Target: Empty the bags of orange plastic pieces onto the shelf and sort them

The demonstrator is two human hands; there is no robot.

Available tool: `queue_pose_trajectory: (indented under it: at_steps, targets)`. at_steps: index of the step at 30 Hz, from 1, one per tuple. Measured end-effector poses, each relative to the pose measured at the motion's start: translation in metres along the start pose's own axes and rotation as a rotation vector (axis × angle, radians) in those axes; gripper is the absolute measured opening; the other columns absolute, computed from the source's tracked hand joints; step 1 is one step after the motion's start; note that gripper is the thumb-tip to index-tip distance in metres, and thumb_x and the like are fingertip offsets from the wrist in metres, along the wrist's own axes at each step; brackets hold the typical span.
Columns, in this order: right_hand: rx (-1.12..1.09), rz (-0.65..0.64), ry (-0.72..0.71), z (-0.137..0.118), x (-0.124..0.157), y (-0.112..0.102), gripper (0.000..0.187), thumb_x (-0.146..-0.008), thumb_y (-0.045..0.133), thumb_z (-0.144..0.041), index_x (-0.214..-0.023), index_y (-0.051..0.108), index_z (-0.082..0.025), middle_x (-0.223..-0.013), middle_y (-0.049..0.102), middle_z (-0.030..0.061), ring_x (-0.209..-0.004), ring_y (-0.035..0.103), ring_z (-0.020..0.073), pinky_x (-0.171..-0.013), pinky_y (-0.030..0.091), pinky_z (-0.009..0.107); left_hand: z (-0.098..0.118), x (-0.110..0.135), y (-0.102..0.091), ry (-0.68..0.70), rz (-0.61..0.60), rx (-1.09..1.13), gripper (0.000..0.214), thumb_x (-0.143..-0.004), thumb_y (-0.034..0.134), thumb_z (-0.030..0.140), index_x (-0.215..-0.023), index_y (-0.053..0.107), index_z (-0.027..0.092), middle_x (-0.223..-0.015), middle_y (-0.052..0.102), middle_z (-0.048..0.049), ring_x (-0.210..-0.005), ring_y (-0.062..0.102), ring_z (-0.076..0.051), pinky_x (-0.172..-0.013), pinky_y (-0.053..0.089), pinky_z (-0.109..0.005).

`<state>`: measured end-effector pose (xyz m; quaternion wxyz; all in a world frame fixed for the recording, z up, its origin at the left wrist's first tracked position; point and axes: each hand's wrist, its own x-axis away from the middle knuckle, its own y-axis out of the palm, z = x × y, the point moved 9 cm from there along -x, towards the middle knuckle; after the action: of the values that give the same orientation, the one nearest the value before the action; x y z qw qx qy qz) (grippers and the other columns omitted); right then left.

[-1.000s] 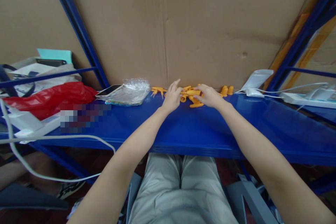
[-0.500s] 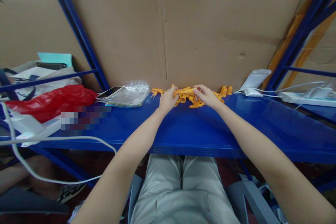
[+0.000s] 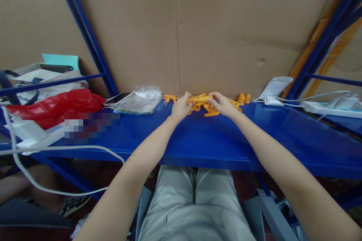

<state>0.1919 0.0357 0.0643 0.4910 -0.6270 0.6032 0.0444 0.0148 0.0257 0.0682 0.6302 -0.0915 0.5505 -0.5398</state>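
Observation:
Between my two hands a long orange plastic piece (image 3: pixel 200 98) is held level above a pile of similar parts. My left hand (image 3: pixel 181 108) has its fingers closed round the left end of it. The right end sits in the fingertips of my right hand (image 3: pixel 222 104), thumb against the near side. Below and around them lie several loose orange plastic parts (image 3: pixel 211 112), some curved, some ring-shaped. The fingers hide portions of the held piece, so its exact kind is unclear.
Two orange cup-like parts (image 3: pixel 241 99) stand right of the pile. Clear plastic bags (image 3: pixel 141 102) and a phone (image 3: pixel 120 98) lie to the left, near a red bag (image 3: pixel 62 106). Cardboard (image 3: pixel 226 37) walls the back of the blue table (image 3: pixel 206 141). A white cable (image 3: pixel 70 148) hangs front left.
Both hands keep their hold on the orange piece, nearly in the same place. The view has shifted very slightly.

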Motion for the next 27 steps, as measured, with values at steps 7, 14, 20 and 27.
queue_pose_trajectory:
  at_steps: [7, 14, 20, 27]
  targets:
    - [0.055, 0.022, -0.035, -0.01, 0.0, -0.005, 0.034, -0.091, 0.051, -0.046, -0.111, 0.057, -0.019, -0.086, 0.061, 0.0043, -0.075, 0.058, 0.0176, -0.068, 0.048, 0.031, -0.001, 0.0, -0.001, -0.029, 0.0, 0.027, 0.023, -0.087, 0.053, 0.016, -0.108, 0.054, 0.024, -0.092, 0.067, -0.0026, -0.094, 0.067, -0.021, -0.084, 0.048, -0.03]
    - [0.144, 0.014, -0.05, -0.019, 0.001, -0.006, 0.034, -0.091, 0.051, -0.045, -0.11, 0.058, -0.018, -0.082, 0.06, 0.0034, -0.068, 0.054, 0.0162, -0.066, 0.045, 0.029, -0.007, -0.003, 0.003, -0.07, -0.018, 0.07, 0.018, -0.083, 0.054, 0.016, -0.099, 0.054, 0.025, -0.071, 0.058, 0.0025, -0.077, 0.065, -0.019, -0.076, 0.048, -0.03]
    - [0.175, 0.012, -0.088, -0.025, 0.001, -0.008, 0.031, -0.092, 0.051, -0.044, -0.11, 0.058, -0.019, -0.081, 0.06, 0.0024, -0.065, 0.052, 0.0149, -0.064, 0.043, 0.028, -0.011, -0.006, 0.004, -0.067, 0.015, 0.132, 0.013, -0.079, 0.055, 0.016, -0.089, 0.053, 0.024, -0.065, 0.053, 0.0056, -0.069, 0.061, -0.016, -0.071, 0.047, -0.027]
    - [0.103, 0.015, -0.045, -0.024, 0.003, -0.008, 0.033, -0.09, 0.051, -0.051, -0.101, 0.057, -0.021, -0.079, 0.059, 0.002, -0.066, 0.053, 0.0155, -0.063, 0.043, 0.028, -0.009, -0.005, 0.003, -0.073, 0.009, 0.128, 0.011, -0.079, 0.056, 0.016, -0.088, 0.055, 0.023, -0.066, 0.056, 0.0042, -0.071, 0.062, -0.017, -0.072, 0.047, -0.028]
